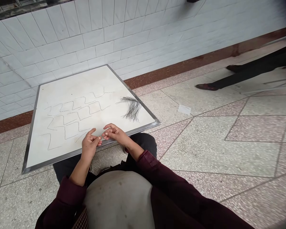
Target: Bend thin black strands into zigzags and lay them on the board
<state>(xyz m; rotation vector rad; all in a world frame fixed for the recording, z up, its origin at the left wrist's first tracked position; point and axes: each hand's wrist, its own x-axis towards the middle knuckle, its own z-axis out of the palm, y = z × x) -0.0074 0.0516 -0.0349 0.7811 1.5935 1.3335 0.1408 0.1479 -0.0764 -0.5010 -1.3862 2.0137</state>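
Over the near edge of a white board (pixel 54 95) with a metal rim, my left hand (pixel 91 141) pinches thumb against fingers. Close beside it on the right, my right hand (pixel 114 133) is also pinched, its fingertips almost meeting those of the left. Whatever is between the fingertips is too thin to make out. Beyond my hands, several thin dark wire pieces (pixel 65 131) bent into zigzag shapes lie in rough rows. A loose bundle of thin dark strands (pixel 132 109), mostly straight, rests at the board's right side.
The board's near edge is above my legs (pixel 145 143). A white tiled wall (pixel 90 41) stands behind it. On the speckled floor to the right lies a white paper scrap (pixel 184 109). Another person's dark-trousered legs (pixel 248 71) stretch in from the right.
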